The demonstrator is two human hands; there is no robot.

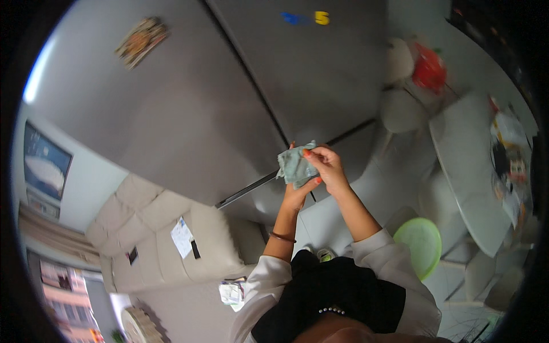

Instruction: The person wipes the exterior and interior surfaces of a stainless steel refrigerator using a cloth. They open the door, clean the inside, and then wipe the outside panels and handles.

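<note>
A folded pale green cloth is held between my two hands, in front of a grey refrigerator. My left hand supports it from below and behind, with most of its fingers hidden by the cloth. From the right, my right hand pinches the cloth's edge between thumb and fingers. Dark gaps divide the refrigerator's doors behind the cloth. High on the doors are a yellow number magnet, a blurred blue magnet and a brownish ornament.
A beige sofa stands at the left, with papers and a black object on it. A light green plastic basin is near my right elbow. Farther right are a cluttered table, chairs and a red plastic bag.
</note>
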